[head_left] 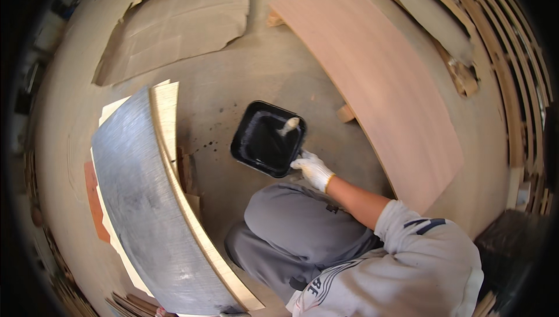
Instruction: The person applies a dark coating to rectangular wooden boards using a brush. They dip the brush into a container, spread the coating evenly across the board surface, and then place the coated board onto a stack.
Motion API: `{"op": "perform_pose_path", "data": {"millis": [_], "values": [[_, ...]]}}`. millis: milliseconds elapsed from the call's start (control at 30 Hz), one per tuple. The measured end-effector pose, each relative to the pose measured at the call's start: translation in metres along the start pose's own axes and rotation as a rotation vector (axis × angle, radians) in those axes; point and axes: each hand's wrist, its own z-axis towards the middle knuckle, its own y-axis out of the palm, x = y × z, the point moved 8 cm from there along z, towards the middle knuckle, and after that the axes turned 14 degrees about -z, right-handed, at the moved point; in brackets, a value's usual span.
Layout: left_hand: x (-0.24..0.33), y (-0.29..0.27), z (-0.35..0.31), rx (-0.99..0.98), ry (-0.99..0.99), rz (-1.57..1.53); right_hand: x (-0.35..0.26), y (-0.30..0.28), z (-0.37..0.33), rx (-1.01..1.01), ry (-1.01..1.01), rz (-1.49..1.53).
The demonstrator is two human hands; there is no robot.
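Note:
My right hand (pixel 312 170), in a white knitted glove, has its fingers closed on the near right corner of a black plastic tray (pixel 243 133). The tray rests on the floor, or just over it; which one I cannot tell. Inside it, a paintbrush (pixel 291 123) with a pale end leans against the right wall. On my left lies a long, slightly curved board (pixel 154 200) with a grey-blue, streaky, shiny face, on top of pale sheets (pixel 167 98). My left hand does not show; a pale sliver at the lower edge is too small to make out.
A long pinkish wood panel (pixel 372 78) lies at the right, raised on small wood blocks (pixel 345 113). Flattened cardboard (pixel 174 31) covers the floor at the far left. Stacked wooden strips (pixel 495 66) line the right rim. Dark spots (pixel 209 143) mark the floor beside the tray.

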Motion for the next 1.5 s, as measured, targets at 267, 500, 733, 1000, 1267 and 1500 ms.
{"op": "perform_pose_path", "data": {"millis": [267, 500, 733, 1000, 1267, 1500], "values": [[0.001, 0.038, -0.074, 0.123, 0.053, 0.053, 0.022, -0.053, -0.009, -0.128, -0.011, -0.883], [0.001, -0.019, 0.018, 0.147, 0.089, 0.027, 0.123, -0.236, -0.062, -1.13, 0.049, -2.672], [-0.002, -0.005, -0.007, 0.087, 0.095, 0.011, 0.144, -0.258, -0.058, -1.224, -0.131, -2.789], [-0.001, -0.02, 0.007, 0.079, 0.102, -0.007, 0.12, -0.22, -0.057, -1.343, -0.272, -2.65], [-0.001, -0.052, 0.04, 0.067, 0.151, -0.031, 0.084, -0.16, -0.041, -1.373, -0.448, -2.487], [0.006, -0.062, 0.016, 0.128, 0.165, 0.025, 0.009, -0.096, -0.019, -1.391, -0.603, -2.339]]}}
